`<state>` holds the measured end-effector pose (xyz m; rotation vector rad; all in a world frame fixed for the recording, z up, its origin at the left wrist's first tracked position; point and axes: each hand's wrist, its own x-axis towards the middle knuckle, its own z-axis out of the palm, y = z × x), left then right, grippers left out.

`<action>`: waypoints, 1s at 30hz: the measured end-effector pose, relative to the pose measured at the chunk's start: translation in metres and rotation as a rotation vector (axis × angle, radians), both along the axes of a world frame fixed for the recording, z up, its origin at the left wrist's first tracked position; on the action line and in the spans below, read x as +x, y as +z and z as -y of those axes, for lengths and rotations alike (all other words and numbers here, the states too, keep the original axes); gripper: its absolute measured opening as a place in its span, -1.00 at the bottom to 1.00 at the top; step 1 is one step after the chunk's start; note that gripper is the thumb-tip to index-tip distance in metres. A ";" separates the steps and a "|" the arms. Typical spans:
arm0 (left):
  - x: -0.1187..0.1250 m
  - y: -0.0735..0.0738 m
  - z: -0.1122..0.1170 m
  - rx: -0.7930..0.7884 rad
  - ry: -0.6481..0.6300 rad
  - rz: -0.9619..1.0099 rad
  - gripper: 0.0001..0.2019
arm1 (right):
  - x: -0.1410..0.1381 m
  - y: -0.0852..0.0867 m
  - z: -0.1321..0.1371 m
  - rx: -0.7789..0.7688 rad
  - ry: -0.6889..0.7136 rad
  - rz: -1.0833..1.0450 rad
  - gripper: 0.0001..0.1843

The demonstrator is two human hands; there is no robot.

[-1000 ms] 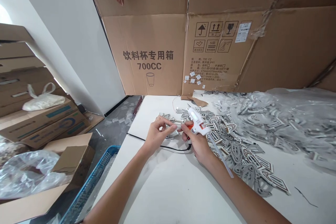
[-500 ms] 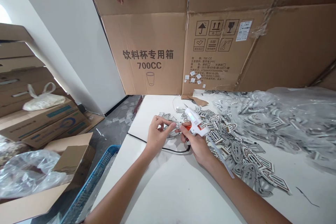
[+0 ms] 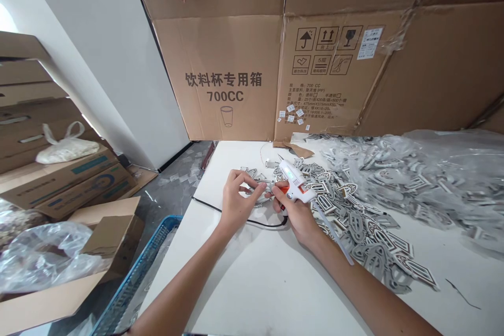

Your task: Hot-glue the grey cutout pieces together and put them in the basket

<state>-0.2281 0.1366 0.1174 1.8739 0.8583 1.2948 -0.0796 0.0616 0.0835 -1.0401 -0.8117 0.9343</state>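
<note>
My right hand is closed round the handle of a white and orange glue gun, its metal nozzle pointing up and away. A translucent glue stick sticks out of the gun's rear, over my right forearm. Thumb and fingertips of my left hand pinch a small flat piece, whose other end meets the fingertips of my right hand. The piece's exact kind is too small to tell. Behind the hands lie several grey-white flat cut-out pieces, partly hidden by my fingers.
Across the white table runs a black cord. To the right spreads a heap of patterned cut-outs, with plastic-wrapped ones behind. Cardboard stands at the back. A blue basket and an open carton are left of the table.
The view has shifted slightly. Both hands keep nearly the same pose, the left still pinching the small piece and the right still holding the glue gun.
</note>
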 end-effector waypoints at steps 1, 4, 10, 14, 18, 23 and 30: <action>0.000 0.000 0.000 -0.006 -0.004 0.008 -0.75 | 0.000 0.000 0.000 0.001 0.002 0.006 -0.63; 0.001 -0.001 0.000 -0.087 -0.034 0.035 -0.69 | 0.001 0.001 0.001 0.003 0.005 0.021 -0.60; -0.001 0.006 0.000 -0.457 -0.269 0.015 -0.55 | 0.000 0.002 0.001 -0.009 0.008 0.054 -0.58; -0.003 0.008 -0.006 -0.588 -0.239 0.166 -0.58 | -0.002 0.004 0.003 -0.018 -0.007 0.075 -0.53; -0.006 0.006 -0.014 -0.654 -0.182 0.312 -0.61 | -0.007 0.007 0.007 -0.045 0.058 0.158 -0.53; -0.007 0.007 -0.016 -0.588 -0.067 0.344 -0.54 | -0.017 0.008 0.012 -0.172 0.052 0.194 -0.43; -0.004 0.012 -0.010 -0.511 -0.074 0.362 -0.50 | -0.017 0.009 0.012 -0.206 -0.010 0.287 -0.40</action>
